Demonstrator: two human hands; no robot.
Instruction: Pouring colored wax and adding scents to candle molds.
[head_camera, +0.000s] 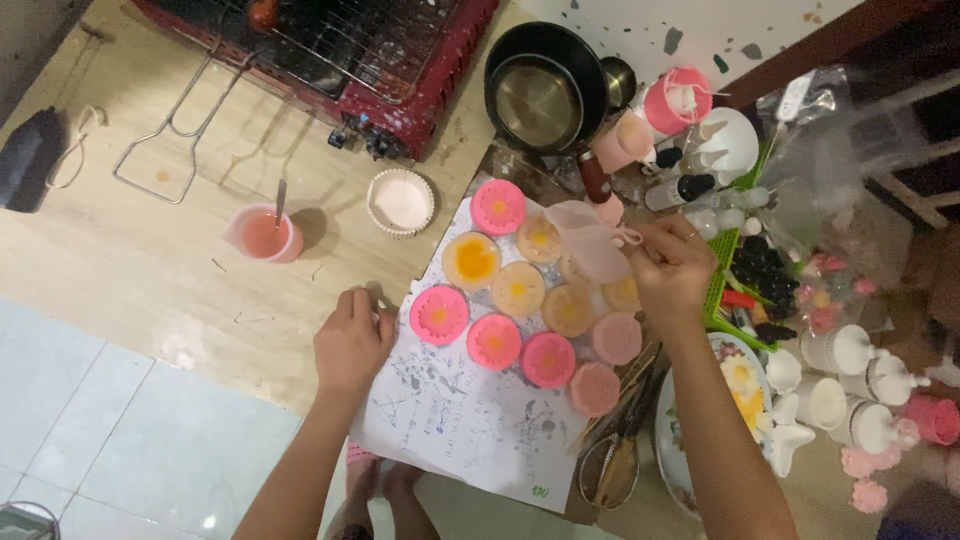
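Observation:
My right hand (672, 268) holds a soft translucent pink cup (592, 240), tilted over a group of round flower-shaped moulds (520, 290) on a sheet of white paper (460, 420). Several moulds are pink with yellow centres, others pale orange, and two plain pink ones (606, 362) lie at the right. My left hand (352, 338) rests closed on the paper's left edge, next to a pink flower mould (439, 314); whether it holds anything small is hidden.
On the wooden surface stand a pink cup with a stirrer (265, 234) and a white fluted cup (401, 202). A red grill (350, 50), a black pan (545, 90), wire tongs (175, 130), a green basket of bottles (730, 230) and white containers (850, 380) surround the work.

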